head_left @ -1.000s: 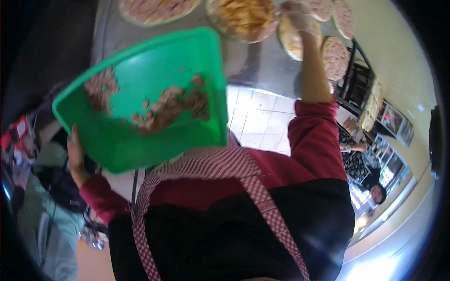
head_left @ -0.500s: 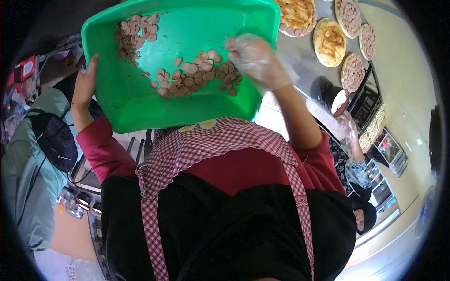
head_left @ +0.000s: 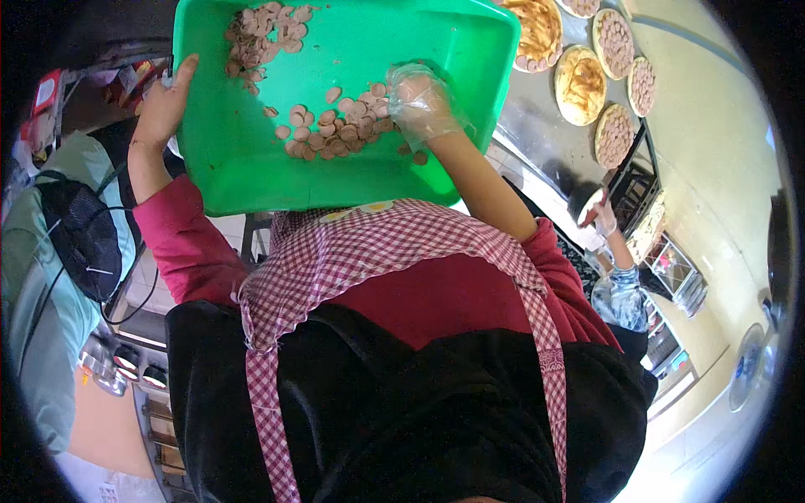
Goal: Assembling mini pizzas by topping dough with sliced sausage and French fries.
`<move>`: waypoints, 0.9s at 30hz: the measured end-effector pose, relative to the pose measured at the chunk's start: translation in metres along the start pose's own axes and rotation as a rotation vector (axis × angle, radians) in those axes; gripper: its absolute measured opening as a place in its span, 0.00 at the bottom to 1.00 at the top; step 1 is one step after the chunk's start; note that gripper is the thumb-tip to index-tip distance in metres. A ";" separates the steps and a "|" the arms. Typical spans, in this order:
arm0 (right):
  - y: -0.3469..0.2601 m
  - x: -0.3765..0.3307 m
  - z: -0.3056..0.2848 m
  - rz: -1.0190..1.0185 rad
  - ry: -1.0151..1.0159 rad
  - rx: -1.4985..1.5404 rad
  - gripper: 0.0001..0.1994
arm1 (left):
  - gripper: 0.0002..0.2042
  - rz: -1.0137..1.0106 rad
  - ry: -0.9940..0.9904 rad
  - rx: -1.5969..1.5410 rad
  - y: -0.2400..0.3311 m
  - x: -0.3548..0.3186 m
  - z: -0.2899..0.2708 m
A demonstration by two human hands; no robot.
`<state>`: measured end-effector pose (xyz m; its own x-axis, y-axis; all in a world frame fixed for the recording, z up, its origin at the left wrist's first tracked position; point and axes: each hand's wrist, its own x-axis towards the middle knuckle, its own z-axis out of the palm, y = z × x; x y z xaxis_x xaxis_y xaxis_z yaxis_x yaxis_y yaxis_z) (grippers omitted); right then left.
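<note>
A green plastic tub (head_left: 251, 180) spans the top of the view, tilted up against my checked apron. My bare left hand (head_left: 163, 109) holds its left rim, with the thumb over the edge. Round brownish-pink sausage slices (head_left: 340, 134) lie in a loose pile along the middle of the tub's floor. More slices (head_left: 264, 38) are heaped in its far left corner. My right hand (head_left: 423, 105), in a clear plastic glove, is down at the right end of the middle pile. Its fingers curl into the slices, and the fingertips are hidden.
To the right, a metal table (head_left: 537, 113) carries several round breads, some topped with slices and one plain golden bread (head_left: 580, 85). Beyond it, a co-worker's gloved hand (head_left: 604, 220) holds a bowl (head_left: 589, 208). A black bag (head_left: 84, 239) hangs at my left.
The tub has shifted right and up in the view, with my left hand on it. My right hand has moved from above the slices down into the pile's right end.
</note>
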<state>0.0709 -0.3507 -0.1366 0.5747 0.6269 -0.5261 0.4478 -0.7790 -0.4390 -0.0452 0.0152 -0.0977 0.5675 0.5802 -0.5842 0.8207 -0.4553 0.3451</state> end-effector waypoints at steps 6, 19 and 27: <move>-0.004 -0.003 -0.017 -0.112 -0.057 0.604 0.11 | 0.36 0.000 -0.095 -0.118 0.024 -0.019 -0.006; -0.024 0.002 0.011 -0.285 -0.132 0.306 0.14 | 0.36 0.085 -0.114 -0.198 0.013 -0.007 -0.004; -0.006 -0.002 -0.011 -0.462 0.013 0.260 0.08 | 0.32 0.161 -0.082 -0.264 0.024 -0.014 -0.005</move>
<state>0.0741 -0.3476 -0.1248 0.3671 0.9023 -0.2262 0.4727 -0.3904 -0.7900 -0.0327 -0.0007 -0.0776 0.6929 0.4534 -0.5606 0.7158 -0.3391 0.6105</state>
